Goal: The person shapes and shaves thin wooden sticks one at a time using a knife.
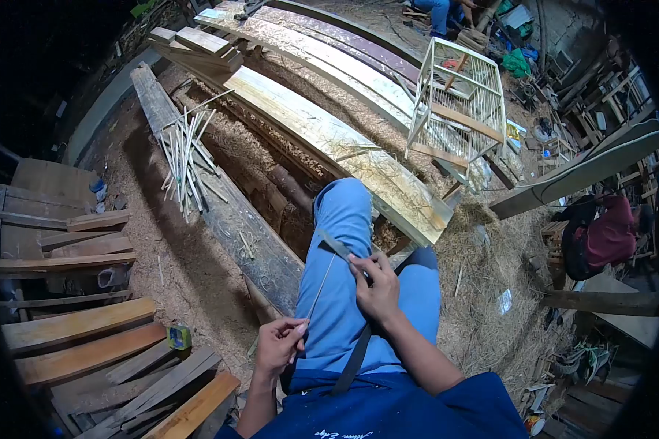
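Observation:
My left hand [280,345] pinches one end of a thin stick [319,290] above my left thigh. The stick slants up and away, its far end meeting a knife blade [334,244] over my knee. Closed around the knife is my right hand [377,285], with the index finger and thumb near the blade's base; the handle is mostly hidden. A dark strap-like strip [354,362] lies across my lap. Several pale thin sticks [187,161] are heaped on the worn plank [252,234] ahead to my left.
A slatted wooden cage [458,132] stands at the right end of a long pale board [307,121]. Cut boards [88,329] and a green tape measure [178,337] are at left. Shavings [498,293] cover the floor. Another person [608,230] sits at right; one more [443,14] is behind.

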### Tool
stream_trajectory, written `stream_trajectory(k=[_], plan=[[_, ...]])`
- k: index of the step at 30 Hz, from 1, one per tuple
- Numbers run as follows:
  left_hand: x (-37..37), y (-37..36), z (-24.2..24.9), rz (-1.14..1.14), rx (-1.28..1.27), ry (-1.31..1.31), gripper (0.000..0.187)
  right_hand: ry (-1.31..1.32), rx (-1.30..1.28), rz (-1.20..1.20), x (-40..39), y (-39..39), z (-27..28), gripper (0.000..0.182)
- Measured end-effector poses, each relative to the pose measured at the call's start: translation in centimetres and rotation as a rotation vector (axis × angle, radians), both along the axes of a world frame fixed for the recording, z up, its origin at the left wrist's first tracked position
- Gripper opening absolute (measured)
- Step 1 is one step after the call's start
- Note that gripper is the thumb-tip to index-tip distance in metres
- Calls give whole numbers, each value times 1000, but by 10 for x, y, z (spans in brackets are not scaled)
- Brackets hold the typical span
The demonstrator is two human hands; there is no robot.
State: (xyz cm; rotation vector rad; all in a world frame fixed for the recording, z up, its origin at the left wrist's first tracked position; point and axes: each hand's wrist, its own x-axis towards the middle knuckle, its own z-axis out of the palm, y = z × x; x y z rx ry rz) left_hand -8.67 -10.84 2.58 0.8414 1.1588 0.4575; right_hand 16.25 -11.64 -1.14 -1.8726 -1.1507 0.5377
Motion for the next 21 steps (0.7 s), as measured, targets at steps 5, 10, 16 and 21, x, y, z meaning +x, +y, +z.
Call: stream_trajectory(k=[5,10,16,21], plan=[[33,29,2,-1,11,11,23,97,159,5,5,15,-8,13],[94,80,-12,-12,124,11,20,113,166,96,5,14,-1,10],[101,81,-18,-40,184,0,16,102,178,78,6,13,-6,9],[81,55,-14,-10,159,1,18,59,125,15,9,13,-5,10]])
